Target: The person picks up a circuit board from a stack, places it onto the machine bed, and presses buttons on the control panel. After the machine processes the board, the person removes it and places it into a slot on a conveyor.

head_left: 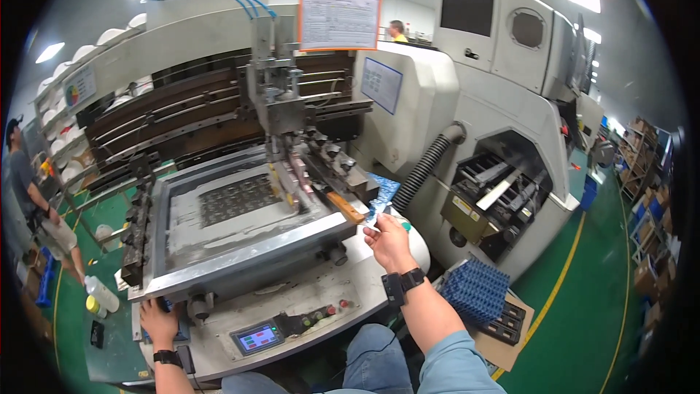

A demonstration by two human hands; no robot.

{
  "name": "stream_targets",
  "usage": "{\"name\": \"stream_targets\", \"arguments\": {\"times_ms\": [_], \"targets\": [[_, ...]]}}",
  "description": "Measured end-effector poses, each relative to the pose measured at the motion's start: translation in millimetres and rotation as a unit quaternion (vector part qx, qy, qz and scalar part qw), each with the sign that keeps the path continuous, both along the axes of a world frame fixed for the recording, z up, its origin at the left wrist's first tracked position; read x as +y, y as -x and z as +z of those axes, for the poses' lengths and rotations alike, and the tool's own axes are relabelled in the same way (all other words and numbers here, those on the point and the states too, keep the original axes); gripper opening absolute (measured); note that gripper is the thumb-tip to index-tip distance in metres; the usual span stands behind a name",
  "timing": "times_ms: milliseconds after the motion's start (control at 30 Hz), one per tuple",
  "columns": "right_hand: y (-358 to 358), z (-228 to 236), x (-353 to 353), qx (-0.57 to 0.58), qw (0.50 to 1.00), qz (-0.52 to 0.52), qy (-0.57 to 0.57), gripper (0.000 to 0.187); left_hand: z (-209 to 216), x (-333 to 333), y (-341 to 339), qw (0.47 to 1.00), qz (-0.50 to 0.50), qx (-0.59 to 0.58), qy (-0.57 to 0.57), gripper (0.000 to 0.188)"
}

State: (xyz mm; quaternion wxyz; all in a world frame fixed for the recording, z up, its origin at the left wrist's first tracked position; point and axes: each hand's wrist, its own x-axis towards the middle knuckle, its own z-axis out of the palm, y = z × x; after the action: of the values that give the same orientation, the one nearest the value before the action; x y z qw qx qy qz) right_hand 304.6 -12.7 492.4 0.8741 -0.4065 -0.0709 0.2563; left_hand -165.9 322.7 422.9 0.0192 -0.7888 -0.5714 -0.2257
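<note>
My right hand (391,243) is closed in a pinch at the lower end of a crumpled blue-and-white sheet (383,191), at the right corner of the machine. Just left of its fingers is the wooden handle (344,207) of a flat tool, its far end hidden among the machine parts. My left hand (160,321) lies with fingers apart at the machine's front left corner, over a dark blue thing (182,330) that it partly hides. Between the hands a metal-framed printing screen (248,263) holds a dark patterned area, smeared with grey paste.
A small touchscreen (258,337) and push buttons (332,311) sit on the front panel. White bottles (101,294) stand at the left. Blue egg-crate trays (475,290) lie on cardboard at the right, below another machine (503,124). A person (35,190) stands far left.
</note>
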Motion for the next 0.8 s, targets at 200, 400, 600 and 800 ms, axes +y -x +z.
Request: {"name": "stream_targets", "arguments": {"times_ms": [200,400,600,800], "targets": [[7.8,2.7,-66.8,-0.022,0.999,-0.023,0.01,0.015,-31.9,27.0,23.1,0.998,0.017,0.052,-0.022,0.077],[24.2,4.6,-186.3,-0.101,0.983,-0.14,0.068,0.012,-44.5,45.9,28.6,0.997,-0.004,0.073,-0.031,0.077],[50.2,22.4,-245.8,-0.171,0.97,-0.168,0.044,0.009,-51.4,60.8,34.4,0.995,0.022,0.097,-0.016,0.068],[51.2,31.9,-264.8,-0.204,0.966,-0.161,-0.001,0.009,-58.2,71.8,37.3,0.996,0.006,0.088,-0.015,0.072]]}}
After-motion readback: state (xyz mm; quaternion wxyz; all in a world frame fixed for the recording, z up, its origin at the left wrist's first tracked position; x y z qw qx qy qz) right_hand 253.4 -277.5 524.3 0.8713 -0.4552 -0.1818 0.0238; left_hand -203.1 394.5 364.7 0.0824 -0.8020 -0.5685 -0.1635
